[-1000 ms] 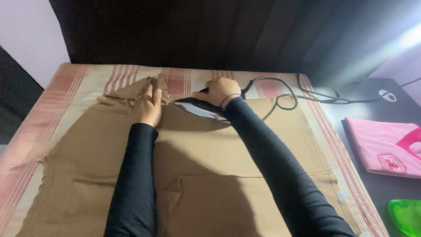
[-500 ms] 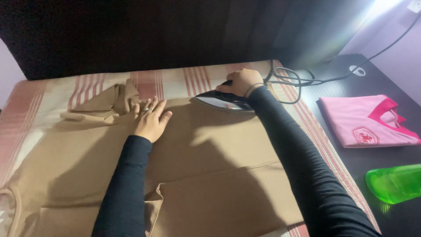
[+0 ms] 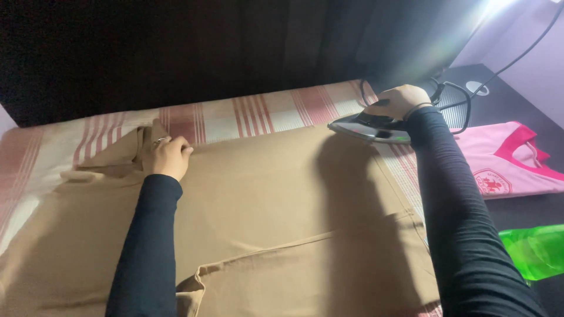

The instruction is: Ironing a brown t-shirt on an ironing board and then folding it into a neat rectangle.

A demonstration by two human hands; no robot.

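At right we see a pink shirt (image 3: 505, 170) bearing a round white-and-red emblem (image 3: 492, 181); we find no packages, signs or screens

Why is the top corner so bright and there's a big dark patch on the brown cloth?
Head view: a bright light glares at the top right corner, washing it pale; the right hand on the iron and its sleeve throw a broad shadow down the tan cloth; the left hand is dimmer; the backdrop is almost black.

Matt tan cloth (image 3: 282, 199); glossy iron (image 3: 370, 126) (probably metal-soled).
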